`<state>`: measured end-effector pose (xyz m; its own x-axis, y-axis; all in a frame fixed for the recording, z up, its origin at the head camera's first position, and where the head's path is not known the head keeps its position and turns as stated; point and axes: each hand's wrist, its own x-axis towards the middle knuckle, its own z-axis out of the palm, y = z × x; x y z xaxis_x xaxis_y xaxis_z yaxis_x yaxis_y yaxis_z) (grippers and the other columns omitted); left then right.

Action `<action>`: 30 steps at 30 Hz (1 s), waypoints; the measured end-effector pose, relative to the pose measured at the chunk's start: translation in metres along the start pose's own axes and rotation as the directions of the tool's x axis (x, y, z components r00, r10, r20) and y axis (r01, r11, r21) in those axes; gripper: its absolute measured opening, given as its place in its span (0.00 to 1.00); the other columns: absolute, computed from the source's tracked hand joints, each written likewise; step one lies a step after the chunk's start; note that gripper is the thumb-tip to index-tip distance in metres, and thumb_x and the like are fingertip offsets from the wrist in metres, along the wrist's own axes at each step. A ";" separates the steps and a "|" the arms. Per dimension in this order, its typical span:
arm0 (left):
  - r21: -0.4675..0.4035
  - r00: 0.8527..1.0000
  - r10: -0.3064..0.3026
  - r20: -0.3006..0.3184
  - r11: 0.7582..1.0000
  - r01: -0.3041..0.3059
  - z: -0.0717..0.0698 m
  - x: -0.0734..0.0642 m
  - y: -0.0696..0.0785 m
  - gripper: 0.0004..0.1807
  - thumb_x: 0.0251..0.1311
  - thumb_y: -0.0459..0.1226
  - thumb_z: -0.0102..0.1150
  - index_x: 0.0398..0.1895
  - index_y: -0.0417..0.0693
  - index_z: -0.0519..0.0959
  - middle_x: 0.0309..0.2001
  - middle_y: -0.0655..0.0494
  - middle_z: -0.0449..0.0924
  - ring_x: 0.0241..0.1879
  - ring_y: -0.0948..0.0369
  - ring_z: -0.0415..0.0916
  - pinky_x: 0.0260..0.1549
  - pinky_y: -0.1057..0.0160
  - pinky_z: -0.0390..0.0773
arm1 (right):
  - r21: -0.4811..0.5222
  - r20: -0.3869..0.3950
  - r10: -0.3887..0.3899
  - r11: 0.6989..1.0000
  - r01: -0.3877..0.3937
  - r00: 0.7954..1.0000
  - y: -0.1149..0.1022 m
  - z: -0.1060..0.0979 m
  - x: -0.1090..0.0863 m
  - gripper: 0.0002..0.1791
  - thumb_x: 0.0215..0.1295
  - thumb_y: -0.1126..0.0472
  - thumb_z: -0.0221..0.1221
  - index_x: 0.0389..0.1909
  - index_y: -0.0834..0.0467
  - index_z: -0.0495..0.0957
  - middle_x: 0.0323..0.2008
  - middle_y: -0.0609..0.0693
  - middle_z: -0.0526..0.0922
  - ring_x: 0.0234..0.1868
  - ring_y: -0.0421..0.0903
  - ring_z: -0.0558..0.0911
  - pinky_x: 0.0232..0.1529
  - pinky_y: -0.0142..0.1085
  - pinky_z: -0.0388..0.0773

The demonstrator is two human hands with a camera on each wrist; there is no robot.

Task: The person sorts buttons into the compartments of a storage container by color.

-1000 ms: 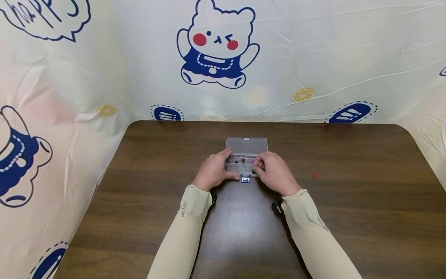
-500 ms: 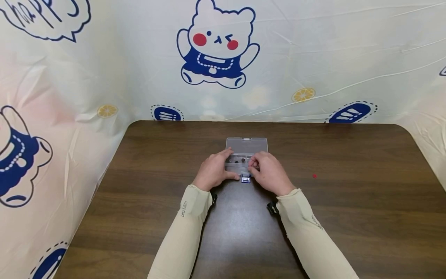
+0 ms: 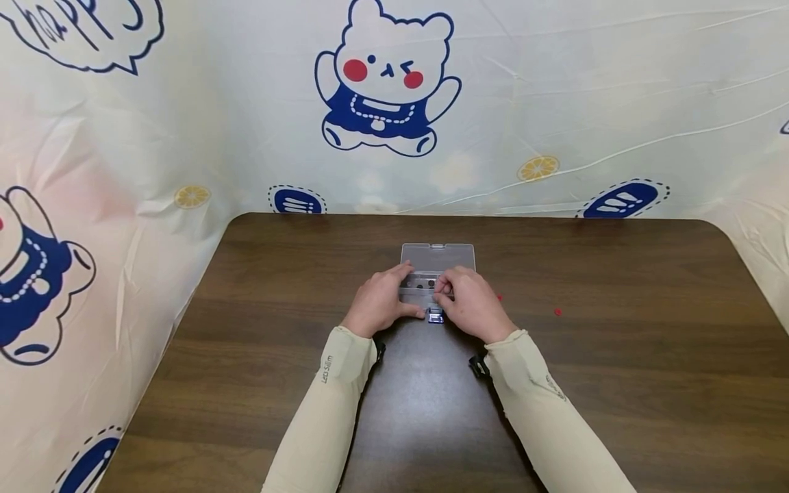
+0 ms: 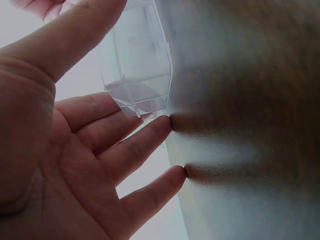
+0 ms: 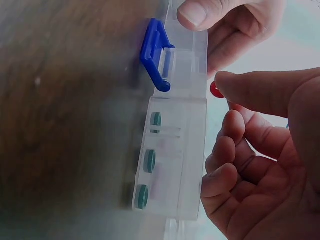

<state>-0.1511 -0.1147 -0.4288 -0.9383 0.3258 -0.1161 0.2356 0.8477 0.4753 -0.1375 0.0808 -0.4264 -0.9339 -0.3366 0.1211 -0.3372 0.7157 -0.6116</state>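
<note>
A clear plastic compartment box [image 3: 416, 298] lies with its lid [image 3: 437, 256] raised at the back and its blue latch [image 5: 156, 55] hanging down in front. My left hand [image 3: 383, 298] holds the box's left end, thumb at the front wall; in the left wrist view its lower fingertips [image 4: 165, 122] touch the table. Over the box's right part, my right hand [image 3: 473, 301] pinches a small red button [image 5: 215, 89] between thumb and index finger. Green buttons [image 5: 150, 161] show through the front wall. Dark small pieces [image 3: 420, 286] lie in the back compartments; the right hand hides others.
A loose red piece [image 3: 557, 311] lies on the brown wooden table [image 3: 616, 383] to the right. Another red spot [image 3: 500, 297] shows close beside my right hand. A printed curtain [image 3: 481, 137] hangs along the table's back edge.
My right hand has shifted left over the box, covering the green and pink pieces seen earlier. A red spot has come into view beside it. My left hand stays on the box.
</note>
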 end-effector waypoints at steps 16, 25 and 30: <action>-0.001 1.000 -0.005 -0.002 1.000 0.005 0.000 0.000 0.000 0.51 0.45 0.53 0.80 0.72 0.44 0.69 0.74 0.52 0.64 0.67 0.48 0.69 0.59 0.46 0.75 | -0.017 0.031 0.040 0.999 -0.039 0.999 0.000 0.008 0.006 0.04 0.64 0.64 0.65 0.31 0.56 0.80 0.32 0.48 0.77 0.36 0.46 0.75 0.40 0.40 0.75; -0.003 1.000 0.000 0.005 1.000 0.000 0.000 0.000 0.001 0.51 0.46 0.53 0.79 0.73 0.44 0.69 0.74 0.52 0.64 0.68 0.48 0.69 0.59 0.47 0.75 | -0.019 0.022 0.053 0.998 -0.052 0.998 0.001 0.009 0.007 0.04 0.64 0.63 0.66 0.30 0.55 0.81 0.31 0.48 0.77 0.35 0.46 0.75 0.39 0.40 0.75; -0.004 1.000 -0.001 0.007 1.000 0.001 0.000 0.001 0.000 0.51 0.46 0.54 0.79 0.73 0.44 0.68 0.74 0.52 0.64 0.68 0.49 0.69 0.59 0.47 0.75 | -0.007 0.018 0.051 0.999 -0.051 0.999 0.002 0.009 0.007 0.04 0.63 0.63 0.66 0.30 0.56 0.81 0.31 0.48 0.78 0.36 0.47 0.75 0.39 0.41 0.75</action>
<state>-0.1518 -0.1145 -0.4286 -0.9365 0.3284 -0.1229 0.2340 0.8464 0.4783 -0.1435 0.0741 -0.4340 -0.9477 -0.3101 0.0756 -0.2897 0.7363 -0.6115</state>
